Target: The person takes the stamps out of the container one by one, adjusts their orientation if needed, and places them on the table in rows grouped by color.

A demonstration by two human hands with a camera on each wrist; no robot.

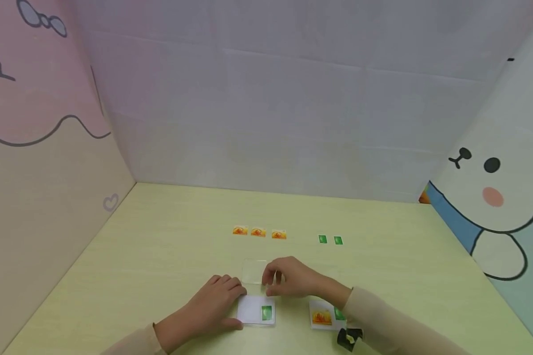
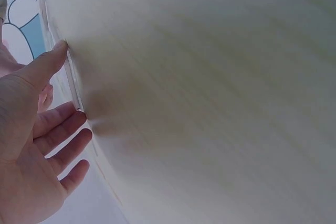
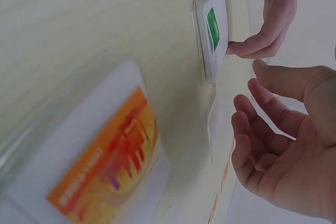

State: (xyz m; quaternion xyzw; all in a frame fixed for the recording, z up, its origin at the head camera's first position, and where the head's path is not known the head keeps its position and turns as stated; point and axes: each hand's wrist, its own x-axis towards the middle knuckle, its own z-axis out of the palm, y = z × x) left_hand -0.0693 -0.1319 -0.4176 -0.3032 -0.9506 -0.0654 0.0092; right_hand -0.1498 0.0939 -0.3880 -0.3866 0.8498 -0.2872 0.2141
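Observation:
My left hand [image 1: 217, 305] holds a white card in a clear flat case [image 1: 250, 311] by its left side, thumb at the near corner and fingers at the far corner. A small green stamp-like piece [image 1: 266, 312] lies on the card's right part. Beyond the case a thin clear square [image 1: 252, 271] lies on the table. My right hand [image 1: 295, 278] is beside that square's right edge, fingers loosely bent. Nothing shows between its fingers in the right wrist view. Below the right forearm lies another white card [image 1: 315, 324] bearing an orange picture [image 1: 322, 317] and a green one, partly covered by the sleeve.
Farther back, three orange stamp-like pieces [image 1: 258, 232] lie in a row. To their right are two green pieces [image 1: 323, 239]. A black strap-like item [image 1: 349, 338] is at the right wrist. Printed walls surround the pale wooden table [image 1: 169, 222].

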